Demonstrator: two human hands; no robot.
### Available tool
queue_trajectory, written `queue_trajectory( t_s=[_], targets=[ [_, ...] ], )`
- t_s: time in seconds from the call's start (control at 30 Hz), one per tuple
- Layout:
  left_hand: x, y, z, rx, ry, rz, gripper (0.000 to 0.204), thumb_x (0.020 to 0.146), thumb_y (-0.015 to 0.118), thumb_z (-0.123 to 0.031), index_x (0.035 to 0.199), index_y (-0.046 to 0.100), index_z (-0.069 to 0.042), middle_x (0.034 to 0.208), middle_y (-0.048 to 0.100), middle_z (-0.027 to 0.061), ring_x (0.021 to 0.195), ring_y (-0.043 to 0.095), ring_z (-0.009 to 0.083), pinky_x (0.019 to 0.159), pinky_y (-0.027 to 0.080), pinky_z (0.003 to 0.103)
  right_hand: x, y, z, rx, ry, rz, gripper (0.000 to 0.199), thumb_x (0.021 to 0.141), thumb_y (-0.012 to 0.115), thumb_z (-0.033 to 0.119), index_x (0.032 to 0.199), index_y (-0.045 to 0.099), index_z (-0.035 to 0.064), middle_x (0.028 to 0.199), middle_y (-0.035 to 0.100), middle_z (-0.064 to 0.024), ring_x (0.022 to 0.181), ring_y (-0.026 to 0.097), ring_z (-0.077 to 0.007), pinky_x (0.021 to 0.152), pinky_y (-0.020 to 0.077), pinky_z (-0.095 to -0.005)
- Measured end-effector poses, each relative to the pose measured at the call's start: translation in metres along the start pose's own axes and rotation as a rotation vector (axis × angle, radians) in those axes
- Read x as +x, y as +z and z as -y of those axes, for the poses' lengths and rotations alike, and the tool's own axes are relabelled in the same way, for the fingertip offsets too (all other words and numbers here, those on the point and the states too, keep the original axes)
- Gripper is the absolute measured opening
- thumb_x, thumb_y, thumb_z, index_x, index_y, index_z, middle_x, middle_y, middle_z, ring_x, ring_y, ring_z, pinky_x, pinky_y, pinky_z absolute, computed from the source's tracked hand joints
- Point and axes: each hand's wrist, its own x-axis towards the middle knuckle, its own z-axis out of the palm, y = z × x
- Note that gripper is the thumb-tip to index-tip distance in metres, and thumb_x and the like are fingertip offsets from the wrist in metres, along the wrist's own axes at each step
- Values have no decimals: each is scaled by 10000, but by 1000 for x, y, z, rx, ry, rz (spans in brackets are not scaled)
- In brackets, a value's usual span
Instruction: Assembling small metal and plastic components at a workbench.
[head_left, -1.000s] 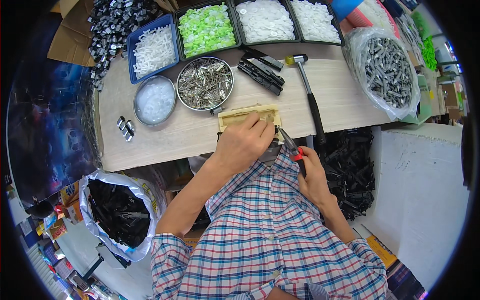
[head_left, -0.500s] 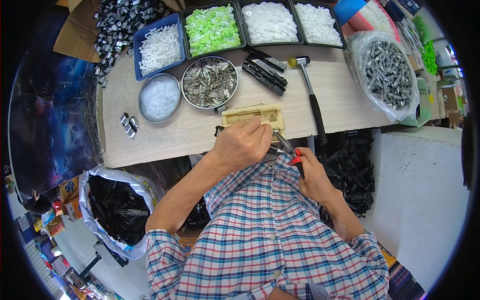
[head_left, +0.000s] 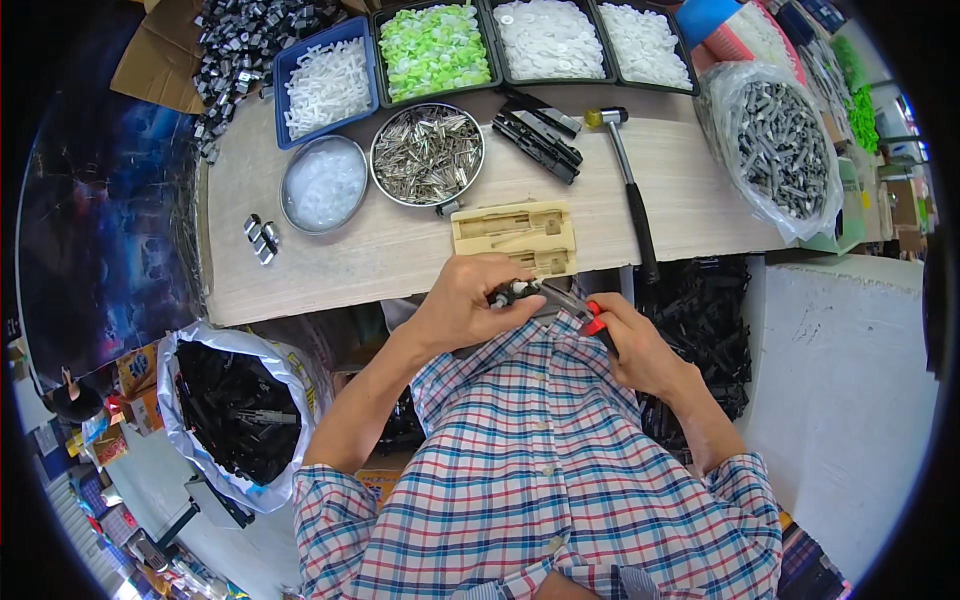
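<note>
My left hand (head_left: 468, 300) grips a small black part with metal ends (head_left: 510, 293) just below the table's front edge. My right hand (head_left: 635, 345) holds red-handled pliers (head_left: 580, 310) whose jaws meet that part. A cream moulded jig block (head_left: 515, 238) lies on the wooden table (head_left: 340, 260) just above both hands.
A round tin of metal pins (head_left: 428, 153) and a bowl of clear bits (head_left: 323, 185) stand behind the jig. A hammer (head_left: 630, 190), black clips (head_left: 537, 138), trays of white and green pieces (head_left: 435, 45), and a bag of grey parts (head_left: 780, 145) are there too. Black parts fill a bag (head_left: 225, 405) at the left.
Both hands have drawn back from the jig block toward my chest. The jig block is now uncovered, and the pliers have closed in on the part in my left hand.
</note>
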Motion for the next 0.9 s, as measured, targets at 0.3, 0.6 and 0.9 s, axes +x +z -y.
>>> queue_trajectory(
  t_s=[0.3, 0.6, 0.9],
  targets=[
    [-42, 26, -2, -28, 44, -317, 189, 928, 720, -116, 1080, 694, -7, 956, 708, 86, 901, 648, 236, 821, 514, 346, 0, -22, -52, -374, 308, -612, 275, 892, 592, -56, 1167, 593, -50, 1252, 560, -226, 1169, 570, -407, 1029, 450, -416],
    [-247, 25, 103, 745, -904, -496, 267, 894, 631, -25, 1156, 582, -7, 981, 683, 212, 911, 691, 405, 788, 556, 475, 50, -51, -99, -563, 290, -808, 366, 939, 666, 107, 1266, 580, -31, 1383, 518, -240, 1292, 494, -422, 1108, 386, -447],
    [-375, 99, 204, 1091, -1491, -39, 463, 910, 624, -67, 1346, 478, -9, 1377, 485, 221, 1215, 542, 408, 957, 512, 504, 149, -22, -46, -365, -20, -646, 342, 842, 719, 32, 1171, 628, 20, 1209, 603, -178, 1108, 595, -380, 930, 500, -409]
  ],
)
